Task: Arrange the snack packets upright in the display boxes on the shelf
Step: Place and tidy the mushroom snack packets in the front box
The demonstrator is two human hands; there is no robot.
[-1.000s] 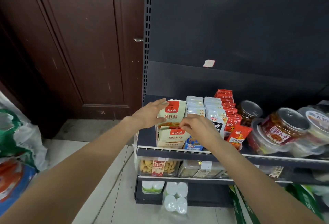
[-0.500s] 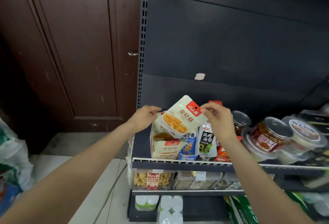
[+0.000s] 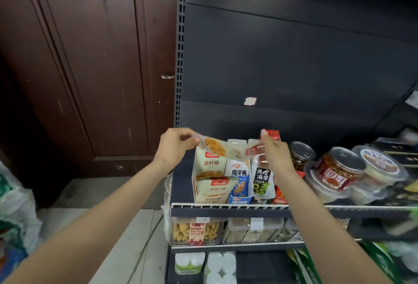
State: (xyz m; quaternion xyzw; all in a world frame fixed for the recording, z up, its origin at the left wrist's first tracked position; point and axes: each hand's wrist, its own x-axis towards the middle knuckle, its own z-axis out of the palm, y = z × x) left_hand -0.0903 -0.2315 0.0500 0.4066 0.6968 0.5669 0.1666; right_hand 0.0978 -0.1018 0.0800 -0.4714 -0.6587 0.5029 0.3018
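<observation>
You are holding one snack packet flat in the air, just above the cream display box. Your left hand is pinching its left end and your right hand is pinching its right end. More cream packets are standing upright in that box. Blue packets and dark packets are standing in the boxes beside it. A white rail is running along the shelf edge. Round tubs are crowding the right side.
</observation>
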